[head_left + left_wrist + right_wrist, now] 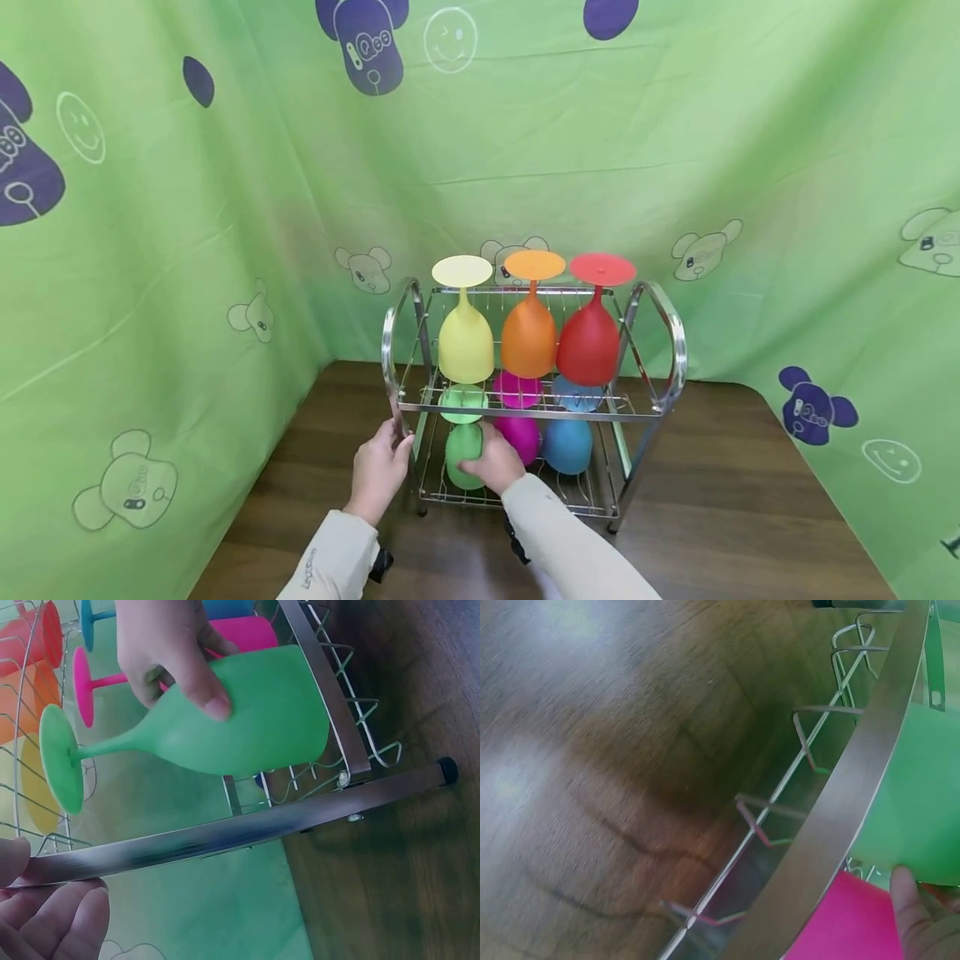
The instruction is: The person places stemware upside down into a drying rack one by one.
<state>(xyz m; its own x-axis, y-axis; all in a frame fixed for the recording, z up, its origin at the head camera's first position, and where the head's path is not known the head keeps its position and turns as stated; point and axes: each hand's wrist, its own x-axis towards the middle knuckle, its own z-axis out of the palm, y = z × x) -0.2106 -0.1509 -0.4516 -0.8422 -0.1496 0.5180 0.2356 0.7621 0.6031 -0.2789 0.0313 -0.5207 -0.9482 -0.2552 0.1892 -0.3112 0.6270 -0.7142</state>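
A green goblet [461, 462] stands upside down at the left of the lower shelf on a two-tier metal rack [525, 414]. My right hand [498, 460] reaches under the upper shelf and holds the goblet's bowl from the right; the left wrist view shows the thumb across the bowl. My left hand [377, 473] grips the rack's front left post [225, 832], thumb on one side and fingers on the other. Beside the green goblet are an upturned magenta goblet [519, 439] and a blue goblet [567, 447]. The right wrist view shows only part of the right hand.
Upside down on the upper shelf stand a yellow goblet [467, 346], an orange goblet [529, 342] and a red goblet [589, 346]. The rack rests on a brown wooden table [720, 492]. Green printed cloth [562, 142] hangs behind and at both sides.
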